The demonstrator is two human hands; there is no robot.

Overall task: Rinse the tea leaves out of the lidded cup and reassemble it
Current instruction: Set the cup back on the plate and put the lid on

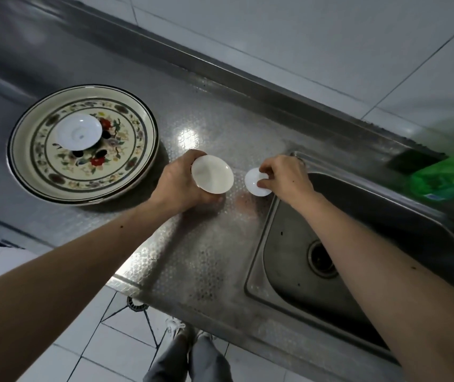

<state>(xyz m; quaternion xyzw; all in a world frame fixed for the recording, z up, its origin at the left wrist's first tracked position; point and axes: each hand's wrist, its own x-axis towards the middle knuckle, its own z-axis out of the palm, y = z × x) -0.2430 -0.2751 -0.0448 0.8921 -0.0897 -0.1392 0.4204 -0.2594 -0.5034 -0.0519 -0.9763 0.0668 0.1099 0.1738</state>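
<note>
With its bowl showing no leaves, the white cup sits gripped in the left hand above the counter, while the right hand pinches the lid at the sink edge; rinsing looks finished, reassembly remains. The saucer waits on a floral plate. No legible writing.

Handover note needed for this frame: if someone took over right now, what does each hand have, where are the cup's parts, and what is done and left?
Left hand: wrapped around the white porcelain cup, mouth up, interior looks clean.
Right hand: pinching the small white round lid at the edge of the steel sink.
White saucer: lying on the floral plate on the steel counter.
Done: no leaves visible in the cup, so rinsing seems finished.
Left: lid onto cup, cup onto saucer.
</note>
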